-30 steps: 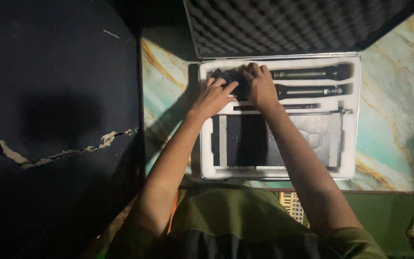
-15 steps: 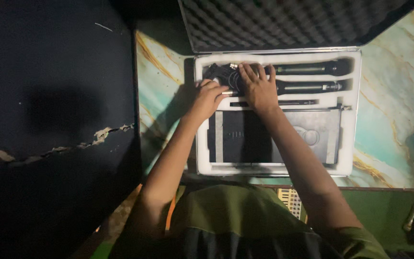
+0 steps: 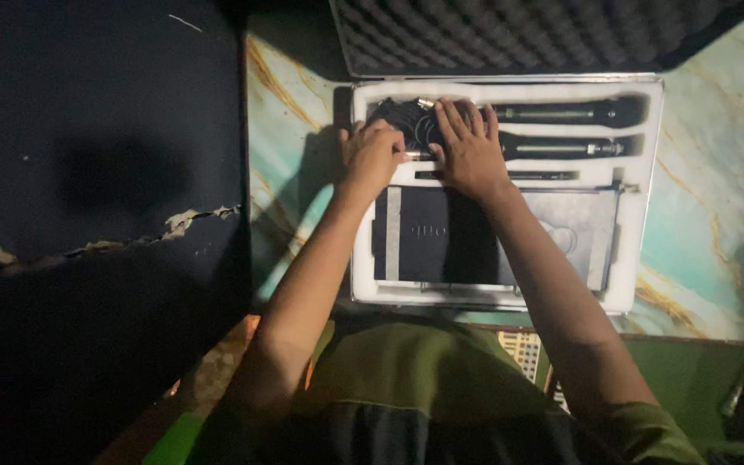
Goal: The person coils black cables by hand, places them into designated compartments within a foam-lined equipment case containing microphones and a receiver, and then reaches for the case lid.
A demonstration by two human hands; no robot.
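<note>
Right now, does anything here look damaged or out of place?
In the open case nothing stands out: the two microphones lie straight in their foam slots, and both hands press on the coiled cable. The dark surface beside it has a ragged crack.

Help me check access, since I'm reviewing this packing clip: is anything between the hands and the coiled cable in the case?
Nothing visible. The left hand and right hand both rest directly on the coiled black cable in the foam tray; the open lid stands behind, clear of them.
</note>
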